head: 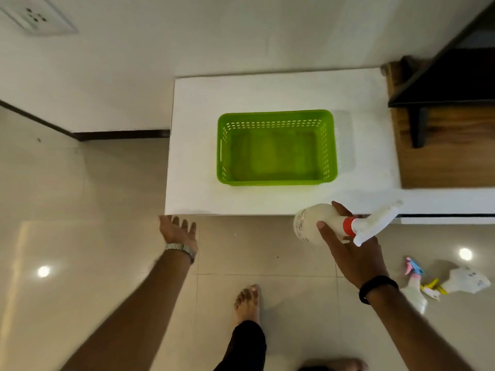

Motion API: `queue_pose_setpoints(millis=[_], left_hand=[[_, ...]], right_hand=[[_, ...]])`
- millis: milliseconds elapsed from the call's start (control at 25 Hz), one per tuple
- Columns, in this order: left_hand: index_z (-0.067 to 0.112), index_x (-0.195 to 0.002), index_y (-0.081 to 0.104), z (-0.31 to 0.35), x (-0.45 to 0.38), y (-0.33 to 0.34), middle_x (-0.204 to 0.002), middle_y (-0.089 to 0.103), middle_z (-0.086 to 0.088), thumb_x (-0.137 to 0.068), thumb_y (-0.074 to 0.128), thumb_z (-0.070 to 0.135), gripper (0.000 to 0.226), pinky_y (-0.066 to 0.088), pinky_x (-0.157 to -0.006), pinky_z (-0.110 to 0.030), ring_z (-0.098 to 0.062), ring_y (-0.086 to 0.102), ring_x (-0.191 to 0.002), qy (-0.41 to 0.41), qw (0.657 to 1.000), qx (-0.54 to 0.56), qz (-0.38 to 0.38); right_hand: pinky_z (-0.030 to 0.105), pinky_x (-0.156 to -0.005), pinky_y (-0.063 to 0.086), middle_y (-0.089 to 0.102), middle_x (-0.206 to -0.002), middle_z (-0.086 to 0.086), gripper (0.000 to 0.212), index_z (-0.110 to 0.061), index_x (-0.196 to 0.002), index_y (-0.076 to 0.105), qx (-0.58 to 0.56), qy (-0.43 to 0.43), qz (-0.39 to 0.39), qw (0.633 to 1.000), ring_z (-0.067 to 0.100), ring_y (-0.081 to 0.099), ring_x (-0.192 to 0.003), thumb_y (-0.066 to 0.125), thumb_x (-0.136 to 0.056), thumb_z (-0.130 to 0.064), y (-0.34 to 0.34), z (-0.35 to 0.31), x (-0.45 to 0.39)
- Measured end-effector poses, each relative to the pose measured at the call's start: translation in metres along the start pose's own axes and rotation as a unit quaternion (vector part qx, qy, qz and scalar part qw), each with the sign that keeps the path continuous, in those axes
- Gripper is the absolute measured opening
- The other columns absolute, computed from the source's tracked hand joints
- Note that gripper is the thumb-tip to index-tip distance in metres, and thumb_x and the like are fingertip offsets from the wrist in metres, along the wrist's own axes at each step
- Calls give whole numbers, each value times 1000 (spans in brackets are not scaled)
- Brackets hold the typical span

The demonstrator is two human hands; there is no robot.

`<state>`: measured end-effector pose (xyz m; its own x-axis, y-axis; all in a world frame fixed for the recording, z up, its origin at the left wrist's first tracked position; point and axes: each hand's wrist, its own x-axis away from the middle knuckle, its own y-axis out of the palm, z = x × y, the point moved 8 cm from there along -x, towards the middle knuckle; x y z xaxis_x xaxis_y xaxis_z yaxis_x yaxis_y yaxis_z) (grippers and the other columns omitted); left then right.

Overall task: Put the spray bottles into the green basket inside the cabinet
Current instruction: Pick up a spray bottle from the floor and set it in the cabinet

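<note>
An empty green basket sits on a white surface ahead of me. My right hand grips a white spray bottle with a red collar and white trigger head. The bottle lies sideways in the air at the white surface's near edge, just right of the basket's front. My left hand is open, fingers spread, at the surface's front left corner and holds nothing. Two more spray bottles lie on the floor at the right: one with a yellow trigger and one with a pink and blue head.
A dark wooden shelf unit stands against the white surface's right side. Glossy beige floor tiles spread to the left and toward me. My bare foot stands on the floor below the basket. A wall socket is at top left.
</note>
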<state>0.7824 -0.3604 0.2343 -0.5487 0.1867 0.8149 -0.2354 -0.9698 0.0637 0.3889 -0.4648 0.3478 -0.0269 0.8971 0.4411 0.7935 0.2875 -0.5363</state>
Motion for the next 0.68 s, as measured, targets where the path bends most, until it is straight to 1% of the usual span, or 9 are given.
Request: queue_pose_setpoints(millis=[40, 120, 200, 320, 400, 440, 520, 600, 680], left_hand=[[17, -148, 43, 16, -13, -8, -154, 43, -4, -104, 29, 48, 55, 35, -115, -44, -27, 38, -144, 23, 998, -52, -11], [19, -144, 50, 35, -30, -18, -148, 52, -3, -104, 38, 41, 48, 41, -105, -41, -24, 48, -137, 51, 981, -184, -47], [22, -144, 51, 38, -35, -24, -144, 55, 1, -103, 40, 39, 45, 39, -100, -40, -21, 55, -128, 75, 954, -284, -63], [30, -144, 49, 30, -33, -30, -140, 54, 9, -103, 34, 40, 45, 35, -100, -42, -15, 56, -103, 94, 942, -318, -53], [31, -145, 48, 26, -30, -33, -135, 53, 11, -104, 32, 43, 46, 34, -95, -39, -11, 52, -89, 100, 937, -332, -42], [31, -145, 48, 26, -28, -35, -132, 52, 11, -104, 31, 43, 46, 34, -91, -37, -9, 50, -85, 102, 935, -337, -41], [30, -143, 48, 26, -23, -39, -128, 52, 11, -105, 29, 44, 45, 36, -82, -32, -10, 49, -85, 111, 928, -352, -48], [27, -142, 49, 26, -13, -47, -126, 52, 11, -105, 31, 45, 45, 37, -74, -26, -14, 52, -92, 132, 911, -385, -60], [24, -137, 51, 27, -2, -60, -119, 55, 11, -100, 37, 50, 47, 40, -75, -25, -19, 55, -101, 148, 890, -426, -72]], right_hand=[[50, -99, 55, 57, -133, -14, 78, -55, -146, 37, 12, 4, -8, 1000, 20, 59, -119, 55, -74, -78, 5, -1, 0], [49, -96, 56, 57, -135, -13, 78, -55, -146, 37, 33, 9, -18, 999, 24, 62, -116, 54, -73, -79, 12, -5, 0], [49, -96, 56, 58, -136, -10, 80, -52, -147, 39, 43, 11, -28, 999, 25, 63, -116, 54, -73, -78, 20, -10, 1], [47, -99, 55, 60, -137, -7, 84, -44, -149, 42, 49, 5, -38, 998, 21, 60, -118, 53, -72, -77, 33, -23, 1], [40, -99, 53, 61, -130, -8, 83, -42, -149, 44, 55, -9, -40, 998, 15, 58, -112, 53, -74, -75, 40, -33, 0], [38, -98, 52, 60, -126, -9, 80, -41, -148, 44, 58, -16, -39, 997, 14, 57, -110, 55, -75, -73, 42, -37, -1], [40, -99, 51, 60, -126, -8, 75, -42, -148, 44, 64, -21, -37, 997, 16, 57, -111, 57, -79, -68, 46, -41, -3], [40, -100, 51, 60, -128, -8, 74, -44, -148, 43, 66, -17, -37, 997, 15, 56, -111, 58, -79, -67, 48, -40, -1], [38, -98, 51, 60, -129, -9, 75, -46, -148, 43, 73, -16, -43, 996, 12, 55, -109, 58, -78, -69, 52, -38, 3]])
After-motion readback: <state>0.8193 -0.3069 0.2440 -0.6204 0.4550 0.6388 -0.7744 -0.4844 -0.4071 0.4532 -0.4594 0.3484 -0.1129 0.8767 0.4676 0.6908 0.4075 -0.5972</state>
